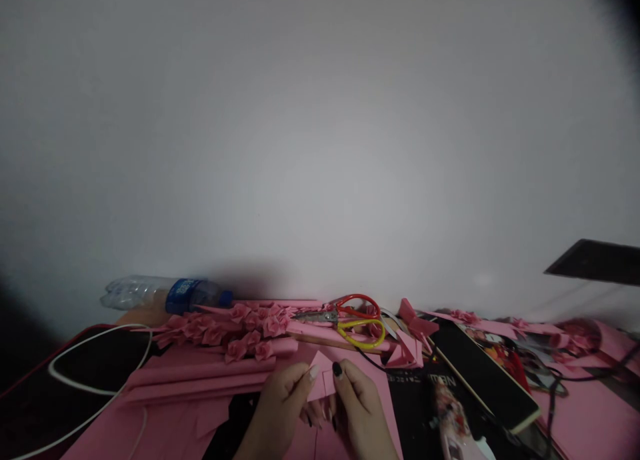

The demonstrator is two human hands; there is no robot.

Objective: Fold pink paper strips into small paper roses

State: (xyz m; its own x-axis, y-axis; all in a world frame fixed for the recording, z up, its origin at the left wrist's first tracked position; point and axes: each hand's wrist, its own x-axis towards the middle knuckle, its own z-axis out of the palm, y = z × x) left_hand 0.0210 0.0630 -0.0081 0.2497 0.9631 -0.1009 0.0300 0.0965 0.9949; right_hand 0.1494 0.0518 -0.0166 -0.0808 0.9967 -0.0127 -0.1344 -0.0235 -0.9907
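Between my two hands is a small piece of pink paper (321, 373), with a folded or overlapping edge near its middle. My left hand (277, 407) pinches its left side, thumb on top. On the right side, my right hand (363, 407) grips it with a dark-nailed thumb. Larger pink paper sheets (173, 433) lie beneath the hands. Just beyond them rest several pink paper roses (260, 327) and rolled pink paper tubes (200, 380). Scissors (361, 323) with one red and one yellow handle lie on the pile.
A clear plastic bottle (145, 292) with a blue label lies against the wall (320, 147). A white cable (95, 417) loops at the left. To the right are a phone (485, 373), a dark cord (553, 407), more pink paper (595, 413) and a patterned object (453, 420).
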